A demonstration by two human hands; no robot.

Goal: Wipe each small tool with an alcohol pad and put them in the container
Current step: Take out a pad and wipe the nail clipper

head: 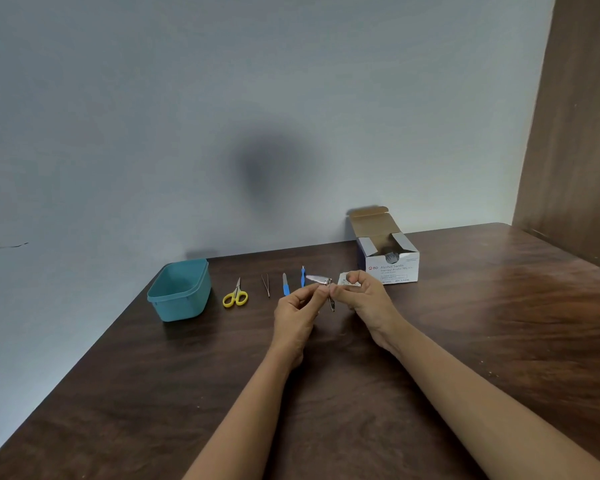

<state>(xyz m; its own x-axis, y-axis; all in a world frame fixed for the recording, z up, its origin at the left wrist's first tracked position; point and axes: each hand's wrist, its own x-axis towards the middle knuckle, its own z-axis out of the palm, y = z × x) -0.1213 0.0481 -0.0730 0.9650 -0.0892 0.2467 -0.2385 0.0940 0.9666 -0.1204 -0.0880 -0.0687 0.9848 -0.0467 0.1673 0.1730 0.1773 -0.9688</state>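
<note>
A metal nail clipper [329, 295] with its lever swung out is held above the table between both hands. My left hand [297, 315] pinches it from the left. My right hand [369, 299] pinches a small white alcohol pad packet [346, 281], and its fingertips meet the clipper from the right. On the table behind lie yellow-handled scissors [235, 295], thin tweezers [265, 285], a blue-handled file [285, 285] and a blue-handled pointed tool [302, 276]. The teal container [180, 299] stands open at the left with nothing visible inside.
An open white box of alcohol swabs [390, 263] stands at the back right against the wall. The dark wooden table [465, 323] ends at the wall behind and has its left edge near the container. A brown panel [575, 133] rises at far right.
</note>
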